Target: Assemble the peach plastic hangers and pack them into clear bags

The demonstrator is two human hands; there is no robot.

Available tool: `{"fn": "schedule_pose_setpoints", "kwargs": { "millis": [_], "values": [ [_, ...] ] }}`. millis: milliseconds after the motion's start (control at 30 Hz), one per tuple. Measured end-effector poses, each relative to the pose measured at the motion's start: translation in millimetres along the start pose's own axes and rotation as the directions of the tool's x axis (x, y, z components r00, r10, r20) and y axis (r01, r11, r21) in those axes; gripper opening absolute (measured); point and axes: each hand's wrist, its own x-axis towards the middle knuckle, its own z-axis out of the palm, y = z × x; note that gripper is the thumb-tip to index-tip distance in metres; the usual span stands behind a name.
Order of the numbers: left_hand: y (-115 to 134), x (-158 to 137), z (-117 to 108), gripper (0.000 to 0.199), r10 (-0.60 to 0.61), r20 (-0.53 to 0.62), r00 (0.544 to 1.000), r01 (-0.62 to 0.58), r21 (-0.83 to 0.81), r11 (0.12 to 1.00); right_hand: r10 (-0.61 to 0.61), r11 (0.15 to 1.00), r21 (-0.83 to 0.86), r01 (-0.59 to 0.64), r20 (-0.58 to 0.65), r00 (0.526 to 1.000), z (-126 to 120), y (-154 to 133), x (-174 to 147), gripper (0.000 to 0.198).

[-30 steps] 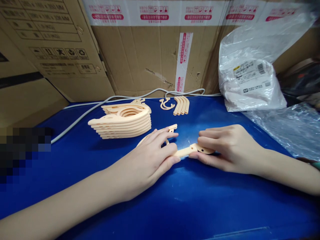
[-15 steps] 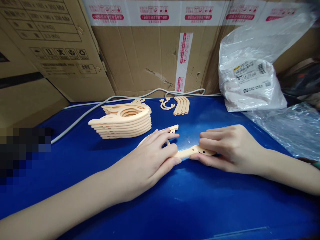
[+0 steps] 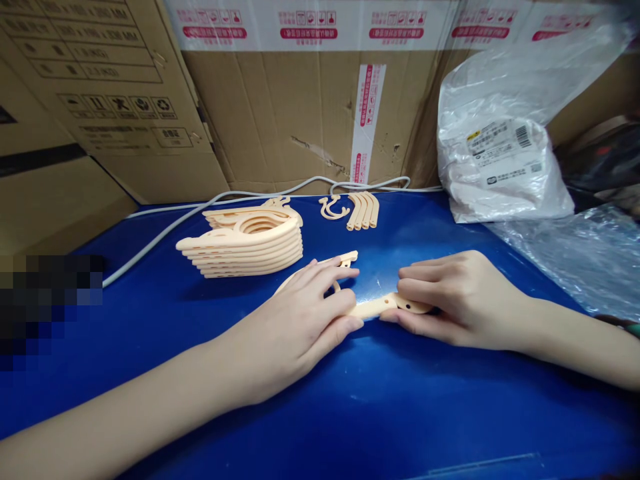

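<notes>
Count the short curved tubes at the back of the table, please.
4, side by side right of the hooks: the leftmost tube, second tube, third tube and rightmost tube. Others could be hidden.

Your single view comes from the camera on your head, looking forward and down across the blue tabletop (image 3: 320, 413). It sits above and behind your left hand (image 3: 305, 313) and right hand (image 3: 445, 300), near enough that both fit in frame just below mid-height, with your forearms (image 3: 150, 400) running in from the sides. Past them, it takes in the cardboard box (image 3: 290, 100) behind the table, seen nearly face-on.
</notes>
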Motion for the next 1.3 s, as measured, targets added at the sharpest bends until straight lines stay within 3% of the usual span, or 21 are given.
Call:
{"fn": "schedule_pose_setpoints", "kwargs": {
  "millis": [467,633,767,933,1300],
  "values": [
    [0.5,-0.6,-0.4,0.029,0.024,-0.014,1.0,-0.024,-0.014,1.0,-0.023,0.999,0.031,0.023,-0.001,1.0,-0.1,-1.3,0.5,0.039],
    [0.6,0.2,-0.8,0.022,-0.018,-0.027,0.999,0.016,-0.054,0.998,-0.118,0.992,0.05,0.119,-0.028,0.993,1.8,-0.7,0.0,0.037],
    [-2.6,-0.4,-4.0,0.04,-0.069,-0.053,0.996,0.065,-0.077,0.995,-0.169,0.974,0.148,0.169,-0.014,0.986,0.5,-1.6,-0.2,0.042],
    [-6.6,-2.4,-7.8,0.031,-0.066,-0.058,0.996,0.061,-0.084,0.995,-0.159,0.966,0.209,0.149,0.03,0.987,-4.1,-0.6,1.5,0.056],
    [-8.9,0.2,-4.5,0.043,-0.023,-0.065,0.998,0.021,-0.033,0.999,-0.129,0.975,0.188,0.12,0.037,0.991,-4.1,-2.8,5.6,0.051]
  ]
}}
